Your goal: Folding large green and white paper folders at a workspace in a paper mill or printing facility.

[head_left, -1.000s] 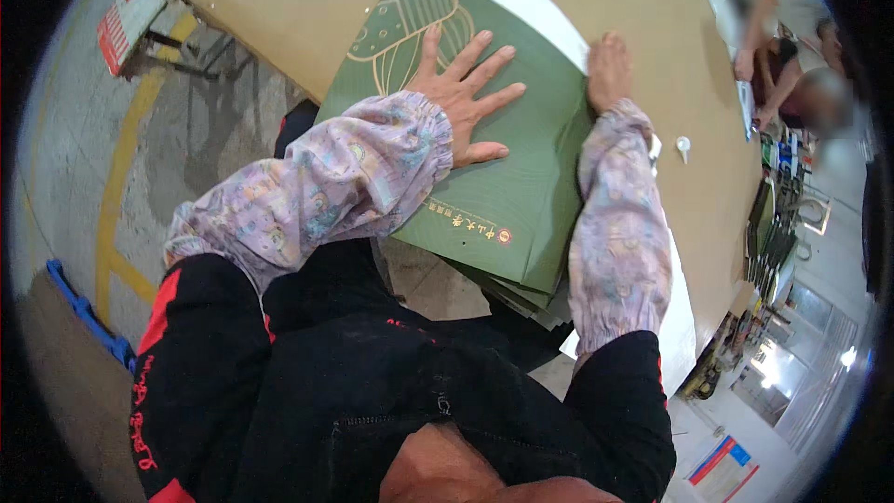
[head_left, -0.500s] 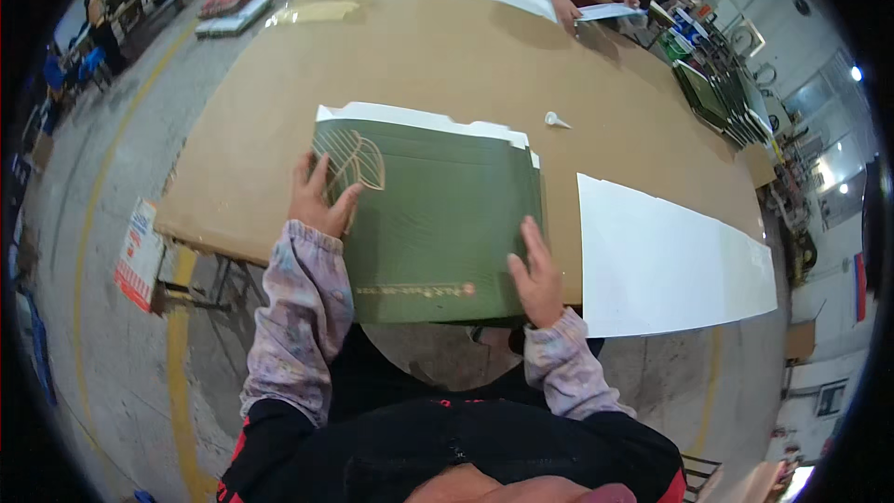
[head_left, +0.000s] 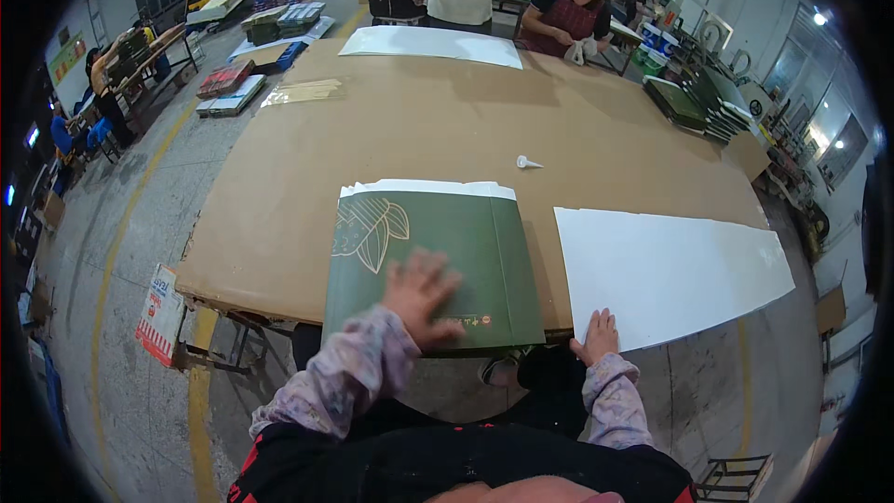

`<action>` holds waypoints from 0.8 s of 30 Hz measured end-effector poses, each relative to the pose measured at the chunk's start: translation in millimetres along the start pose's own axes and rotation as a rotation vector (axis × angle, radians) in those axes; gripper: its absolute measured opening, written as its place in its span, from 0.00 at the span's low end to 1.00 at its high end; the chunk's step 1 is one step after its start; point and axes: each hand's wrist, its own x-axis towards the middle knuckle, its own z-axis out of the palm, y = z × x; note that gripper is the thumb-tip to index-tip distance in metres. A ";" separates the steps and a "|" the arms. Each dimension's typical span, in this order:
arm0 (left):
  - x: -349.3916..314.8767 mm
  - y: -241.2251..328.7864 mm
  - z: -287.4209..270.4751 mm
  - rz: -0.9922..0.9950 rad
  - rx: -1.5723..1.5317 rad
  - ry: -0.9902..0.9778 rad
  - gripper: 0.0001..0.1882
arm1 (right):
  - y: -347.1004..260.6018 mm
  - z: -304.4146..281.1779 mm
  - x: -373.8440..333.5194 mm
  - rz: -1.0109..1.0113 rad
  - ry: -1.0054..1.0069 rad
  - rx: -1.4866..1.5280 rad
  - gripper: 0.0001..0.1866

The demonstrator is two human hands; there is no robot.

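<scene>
A flat green cardboard panel [head_left: 447,251] with a pale-gold leaf print and a white strip along its far edge lies at the table's near edge. Over its lower middle is my left hand [head_left: 421,298], fingers spread, slightly blurred by motion; whether it presses on the panel I cannot tell. To the right lies a large white sheet [head_left: 680,270], its near side reaching past the table edge. My right hand [head_left: 599,335] rests at that sheet's near left corner, fingers stretched out on top and close together. The panel and the sheet lie apart.
Brown board covers the table [head_left: 372,130]. A small white nozzle tip [head_left: 528,163] lies beyond the panel. Another white sheet [head_left: 428,45] is at the far edge, near several people. Green panels [head_left: 698,107] are stacked at the far right. Clear tape [head_left: 303,91] crosses the far left.
My left hand has moved from the panel's left edge onto its lower middle. My right hand has left the panel's right edge for the white sheet. The view has tilted up.
</scene>
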 end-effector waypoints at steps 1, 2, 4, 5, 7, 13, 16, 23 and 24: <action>-6.8 17.6 5.2 0.180 -0.027 -0.024 0.45 | -1.4 -4.0 5.7 -0.009 0.004 -0.001 0.35; -7.9 30.0 13.1 0.183 -0.028 -0.018 0.45 | -1.5 -11.6 14.2 -0.017 -0.127 0.050 0.28; -7.0 43.7 26.9 0.258 0.215 -0.225 0.46 | 20.5 -3.7 24.8 -0.054 -0.050 0.124 0.09; -7.4 36.8 35.4 0.252 0.220 -0.217 0.46 | 38.7 -3.1 36.9 -0.051 0.044 0.129 0.08; 1.5 19.1 59.2 0.210 0.162 -0.119 0.46 | 89.6 -17.8 67.7 -0.056 0.261 0.001 0.09; 5.6 25.7 60.8 0.148 0.022 -0.035 0.46 | -12.0 -224.4 62.9 -0.290 0.799 0.339 0.09; -0.1 35.6 38.2 0.165 -0.423 0.237 0.46 | -117.1 -237.5 53.0 -0.578 0.619 0.682 0.05; -14.8 27.6 28.4 -0.056 -1.198 0.677 0.34 | -260.4 -205.8 -3.9 -1.241 0.427 0.868 0.20; -23.1 19.5 21.2 -0.164 -1.277 0.726 0.31 | -257.2 -203.6 -10.5 -1.236 0.290 0.865 0.21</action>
